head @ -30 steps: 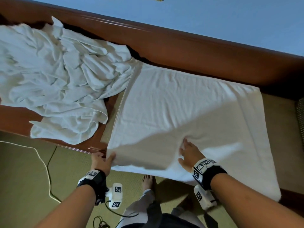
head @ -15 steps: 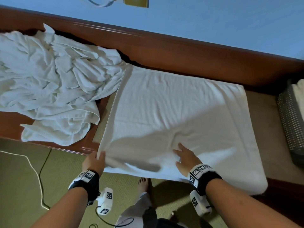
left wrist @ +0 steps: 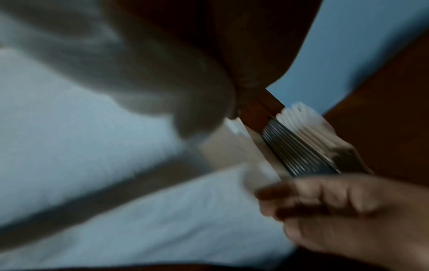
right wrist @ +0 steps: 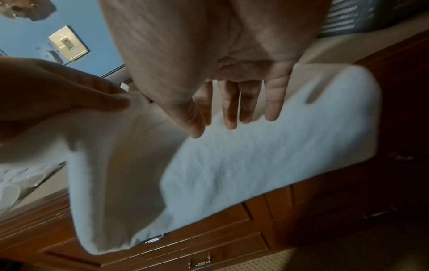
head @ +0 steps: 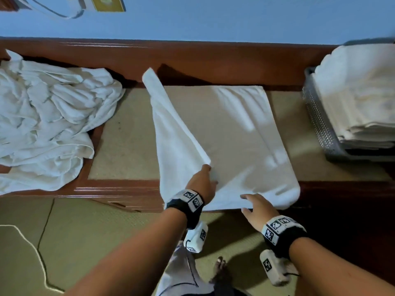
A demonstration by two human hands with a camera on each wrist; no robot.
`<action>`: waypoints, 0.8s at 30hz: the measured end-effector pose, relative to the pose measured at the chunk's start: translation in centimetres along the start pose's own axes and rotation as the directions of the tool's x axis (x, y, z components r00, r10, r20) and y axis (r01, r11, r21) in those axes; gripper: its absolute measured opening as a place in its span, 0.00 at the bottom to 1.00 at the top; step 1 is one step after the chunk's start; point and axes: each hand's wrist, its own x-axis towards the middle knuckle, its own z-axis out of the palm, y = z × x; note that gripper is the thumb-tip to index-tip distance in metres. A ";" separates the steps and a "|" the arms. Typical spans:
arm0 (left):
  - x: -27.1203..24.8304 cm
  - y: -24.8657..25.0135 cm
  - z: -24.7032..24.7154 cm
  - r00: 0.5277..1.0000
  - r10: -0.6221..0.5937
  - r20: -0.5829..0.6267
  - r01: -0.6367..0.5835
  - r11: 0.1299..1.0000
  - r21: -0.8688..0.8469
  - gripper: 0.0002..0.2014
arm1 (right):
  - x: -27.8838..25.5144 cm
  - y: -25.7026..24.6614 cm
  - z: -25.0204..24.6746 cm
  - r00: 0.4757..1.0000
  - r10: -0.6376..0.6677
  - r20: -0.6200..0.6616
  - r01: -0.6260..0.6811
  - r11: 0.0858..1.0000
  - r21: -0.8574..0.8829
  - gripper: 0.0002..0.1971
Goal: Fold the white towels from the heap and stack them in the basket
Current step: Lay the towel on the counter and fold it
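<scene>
Presently, notes by item:
Towel in work: white towel (head: 239, 137) lies on the tan mat of the table (head: 128, 144), its near edge overhanging the wooden front; its left part is raised off the mat and drawn over toward the right, with the far left corner standing up by the back rail.
Left hand: left hand (head: 202, 183) pinches the lifted edge of the towel, fingers curled round the cloth; the right wrist view shows the grip close up, cloth hanging below it.
Right hand: right hand (head: 255, 208) is flat, fingers straight and a little spread, over the near edge of the towel; whether it presses or only hovers I cannot tell.
Heap: crumpled white towels (head: 47, 124) sit at the left end of the table, apart from the towel in work.
Basket: grey perforated basket (head: 320, 127) stands at the right end, just beside the mat; a stack of folded white towels (head: 359, 97) rises above its rim.
Surroundings: blue wall (head: 213, 18) behind, with a switch plate (right wrist: 68, 43); a white cord (head: 32, 246) on the floor.
</scene>
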 end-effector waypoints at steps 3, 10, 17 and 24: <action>-0.2 0.8 5.3 0.987 0.075 0.145 -0.062 0.994 -0.094 0.17 | -1.7 3.2 -0.9 0.999 0.034 -0.018 -0.034 0.999 0.029 0.21; -1.3 -8.4 3.7 0.635 -0.681 -0.366 0.436 0.707 -0.557 0.47 | -3.7 7.9 -1.7 0.996 0.092 -0.010 -0.092 0.994 0.052 0.17; -2.2 -12.9 3.7 0.847 -0.531 -0.030 0.469 0.771 -0.431 0.32 | -1.9 5.2 0.2 0.982 0.137 0.129 -0.158 0.971 0.177 0.20; -7.0 -13.4 3.3 0.936 -0.350 0.021 0.324 0.840 -0.435 0.17 | 1.0 1.1 3.3 0.953 0.180 0.243 -0.241 0.938 0.248 0.33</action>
